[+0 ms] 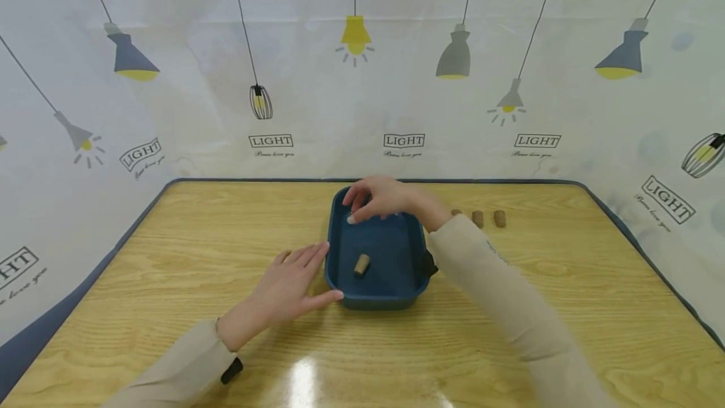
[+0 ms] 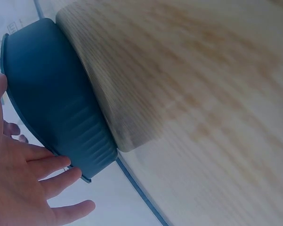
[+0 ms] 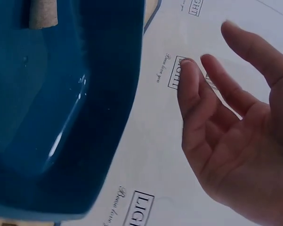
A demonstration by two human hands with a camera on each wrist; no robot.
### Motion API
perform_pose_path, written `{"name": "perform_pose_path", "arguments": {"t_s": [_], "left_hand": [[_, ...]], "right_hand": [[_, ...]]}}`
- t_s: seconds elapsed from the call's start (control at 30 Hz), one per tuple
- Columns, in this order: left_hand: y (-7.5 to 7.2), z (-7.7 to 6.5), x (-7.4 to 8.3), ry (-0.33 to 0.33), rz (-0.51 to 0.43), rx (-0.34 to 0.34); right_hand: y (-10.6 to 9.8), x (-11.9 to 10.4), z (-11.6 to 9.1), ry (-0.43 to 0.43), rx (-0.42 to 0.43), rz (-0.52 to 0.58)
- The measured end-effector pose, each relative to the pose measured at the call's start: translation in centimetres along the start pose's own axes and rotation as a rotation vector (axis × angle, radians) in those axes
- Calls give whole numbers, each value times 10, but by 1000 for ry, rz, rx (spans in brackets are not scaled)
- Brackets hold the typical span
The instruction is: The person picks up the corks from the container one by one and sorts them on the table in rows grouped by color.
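A dark blue plastic basin sits on the table, with one cork lying inside it toward the near left. My left hand rests against the basin's left side, its fingers straight and spread, thumb at the near corner. In the left wrist view those fingers touch the rim of the basin. Over the basin's far end hovers my right hand, its fingers loosely bent. The right wrist view shows nothing held in that hand, which is apart from the basin wall.
To the right of the basin, several corks stand in a row, one partly hidden behind the right forearm. The wooden table meets a cloth backdrop printed with lamps. A black strap piece shows by the right sleeve.
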State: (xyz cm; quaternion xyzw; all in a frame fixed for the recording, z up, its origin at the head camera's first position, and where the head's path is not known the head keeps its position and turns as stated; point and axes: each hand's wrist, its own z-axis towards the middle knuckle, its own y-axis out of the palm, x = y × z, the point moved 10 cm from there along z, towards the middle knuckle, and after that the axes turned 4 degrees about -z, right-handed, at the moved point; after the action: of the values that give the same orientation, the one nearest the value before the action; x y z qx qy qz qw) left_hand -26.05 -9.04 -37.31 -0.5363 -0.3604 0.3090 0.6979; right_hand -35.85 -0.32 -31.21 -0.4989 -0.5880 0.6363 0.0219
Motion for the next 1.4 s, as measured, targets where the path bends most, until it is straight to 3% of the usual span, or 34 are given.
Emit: {"name": "perform_pose_path", "arguments": {"t_s": [0.17, 0.43, 0.9, 1.4], "left_hand": [[0, 0, 0, -3, 4, -4], [-1, 1, 0, -1, 15, 6], [-3, 1, 2, 9, 13, 27], [-3, 0, 1, 4, 16, 23]], "right_hand": [[17, 9, 10, 55, -94, 64], [39, 26, 20, 113, -175, 73], [74, 54, 21, 242, -303, 152], [93, 62, 22, 263, -384, 107]]}}
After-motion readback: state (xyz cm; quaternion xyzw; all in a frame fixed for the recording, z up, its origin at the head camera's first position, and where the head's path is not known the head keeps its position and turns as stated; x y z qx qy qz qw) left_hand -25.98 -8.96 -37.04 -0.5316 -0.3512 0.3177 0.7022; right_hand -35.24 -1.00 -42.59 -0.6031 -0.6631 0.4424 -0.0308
